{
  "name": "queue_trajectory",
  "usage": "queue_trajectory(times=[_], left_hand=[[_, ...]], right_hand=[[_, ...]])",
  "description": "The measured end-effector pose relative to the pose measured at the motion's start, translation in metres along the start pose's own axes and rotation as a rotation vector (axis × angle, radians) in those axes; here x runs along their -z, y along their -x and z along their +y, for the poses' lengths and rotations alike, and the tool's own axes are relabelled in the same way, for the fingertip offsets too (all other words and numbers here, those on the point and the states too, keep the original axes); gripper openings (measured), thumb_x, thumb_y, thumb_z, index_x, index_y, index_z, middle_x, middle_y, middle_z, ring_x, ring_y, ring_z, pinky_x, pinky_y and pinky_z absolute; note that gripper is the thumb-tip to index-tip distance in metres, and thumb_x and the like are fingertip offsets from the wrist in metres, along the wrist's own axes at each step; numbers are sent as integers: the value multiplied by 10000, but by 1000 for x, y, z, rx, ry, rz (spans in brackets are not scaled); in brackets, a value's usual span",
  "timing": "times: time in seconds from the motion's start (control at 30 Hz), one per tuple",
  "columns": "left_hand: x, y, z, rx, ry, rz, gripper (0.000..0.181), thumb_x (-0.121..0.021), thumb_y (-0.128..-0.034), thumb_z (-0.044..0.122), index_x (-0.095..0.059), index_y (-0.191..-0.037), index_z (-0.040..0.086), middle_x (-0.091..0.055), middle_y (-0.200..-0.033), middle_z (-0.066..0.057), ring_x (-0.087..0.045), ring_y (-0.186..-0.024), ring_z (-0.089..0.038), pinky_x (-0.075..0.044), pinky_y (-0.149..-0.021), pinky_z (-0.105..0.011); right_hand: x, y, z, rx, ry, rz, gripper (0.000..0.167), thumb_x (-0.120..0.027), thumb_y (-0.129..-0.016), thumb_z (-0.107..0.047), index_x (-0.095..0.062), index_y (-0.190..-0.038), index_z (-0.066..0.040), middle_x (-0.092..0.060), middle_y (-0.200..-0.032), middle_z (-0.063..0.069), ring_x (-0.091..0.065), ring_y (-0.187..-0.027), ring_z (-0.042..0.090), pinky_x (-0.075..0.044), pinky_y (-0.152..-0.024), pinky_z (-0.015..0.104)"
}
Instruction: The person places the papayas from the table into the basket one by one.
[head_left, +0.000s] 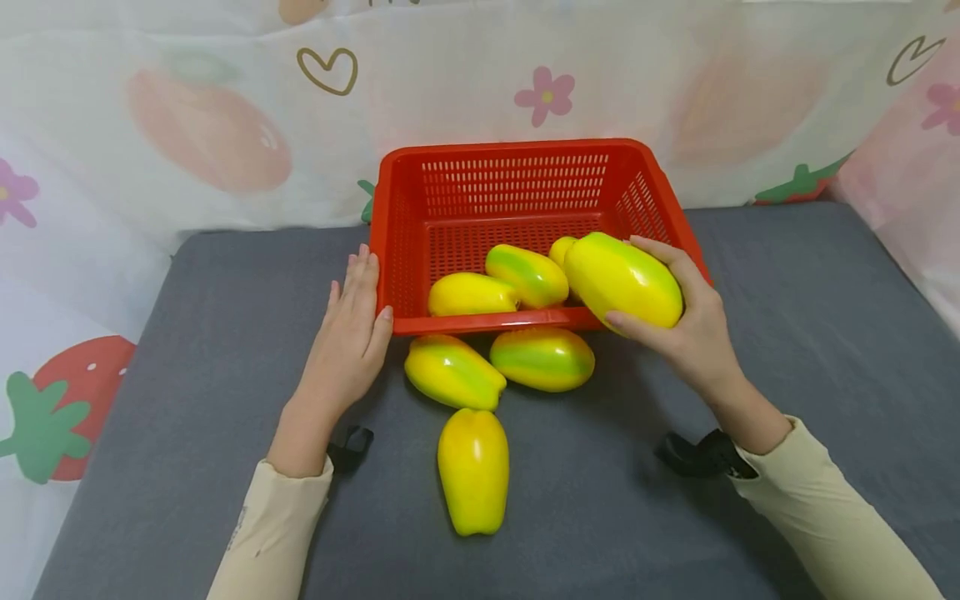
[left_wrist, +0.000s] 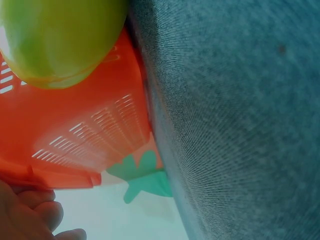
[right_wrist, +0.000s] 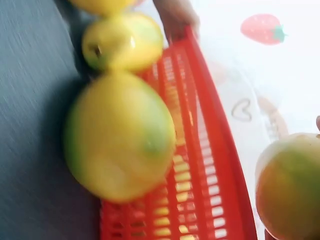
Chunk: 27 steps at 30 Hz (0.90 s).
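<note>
Left hand [head_left: 341, 342]: fingers straight, touching left side of red slotted plastic basket [head_left: 480, 322]
Right hand [head_left: 697, 321]: grips glossy yellow-green oval fruit [head_left: 626, 279] above basket's near rim

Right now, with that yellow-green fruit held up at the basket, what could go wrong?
The held fruit looks smooth and glossy, so it might slip from the right fingers. If dropped, it could knock the fruits inside. The left fingers lie flat against one side of the red basket, so a bump might shift it.
</note>
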<state>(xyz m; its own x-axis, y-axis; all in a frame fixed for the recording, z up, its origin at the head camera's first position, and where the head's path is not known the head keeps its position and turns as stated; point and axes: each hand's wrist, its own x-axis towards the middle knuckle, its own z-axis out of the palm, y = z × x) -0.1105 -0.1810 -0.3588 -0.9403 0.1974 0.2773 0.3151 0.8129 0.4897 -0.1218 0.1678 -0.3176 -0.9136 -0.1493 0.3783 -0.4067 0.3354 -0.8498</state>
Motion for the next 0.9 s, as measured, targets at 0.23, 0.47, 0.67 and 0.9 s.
queue_trajectory(times=[0.23,0.47,0.67,0.9], left_hand=[[-1,0,0,0,5,-1,623,-377,-987,226,-109,-1502,2,-65,-1575,-106,-39,-1440,-247,-62,-1131,-513],[0,-1,0,-8,-5,9,624,-377,-987,229,-108,-1502,3,-74,-1573,-118,-41,-1440,-249,-65,-1130,-514],[0,-1,0,-3,-5,7,622,-377,-988,222,-104,-1502,2,-74,-1572,-126,-36,-1440,-250,-60,-1130,-515],[0,0,0,-11,0,4,621,-378,-991,218,-100,-1501,-4,-71,-1571,-130,-35,-1439,-252,-60,-1128,-522]], right_hand=[[8,-33,7,-167,-15,-66,599,-712,-822,-185,-474,-1371,-211,-499,-1286,17,-441,-1004,191,-391,-776,313],[15,-51,-3,-177,3,-75,611,-709,-827,-218,-453,-1382,-209,-480,-1281,3,-437,-1022,203,-438,-752,275],[18,-69,-15,-201,8,-75,621,-706,-828,-253,-436,-1387,-233,-454,-1272,8,-429,-1041,196,-453,-750,267],[22,-94,-15,-225,-53,-93,616,-697,-841,-240,-422,-1391,-205,-433,-1280,16,-423,-1061,199,-468,-773,260]])
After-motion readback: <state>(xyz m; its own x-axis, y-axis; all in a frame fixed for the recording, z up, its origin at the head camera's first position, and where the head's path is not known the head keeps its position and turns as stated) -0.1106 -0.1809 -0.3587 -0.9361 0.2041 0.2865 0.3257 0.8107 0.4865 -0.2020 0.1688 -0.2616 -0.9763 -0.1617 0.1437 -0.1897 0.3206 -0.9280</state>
